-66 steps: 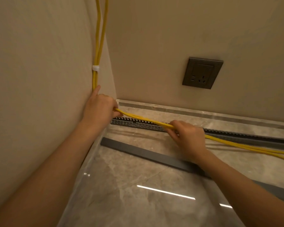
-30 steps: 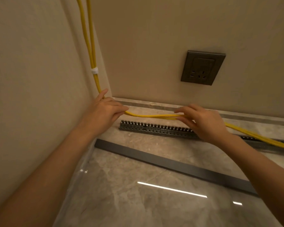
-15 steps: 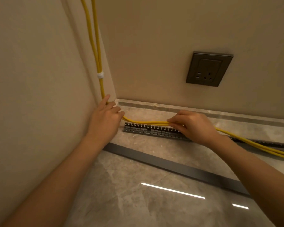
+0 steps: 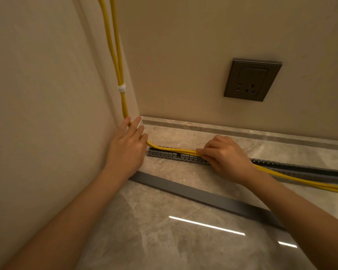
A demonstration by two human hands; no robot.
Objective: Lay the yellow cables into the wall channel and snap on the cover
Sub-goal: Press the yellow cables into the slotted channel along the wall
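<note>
Yellow cables (image 4: 174,150) gripped by right hand (image 4: 226,155) over channel (image 4: 164,154); left hand (image 4: 127,151) presses bend.

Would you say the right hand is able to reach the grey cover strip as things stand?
Probably yes: the cover strip lies bare on the floor just nearer than the right hand, nothing between, but that hand must first release the yellow cables.

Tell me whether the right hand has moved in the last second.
Yes: right hand lowered the yellow cables onto the slotted channel, nearer its left end.
</note>
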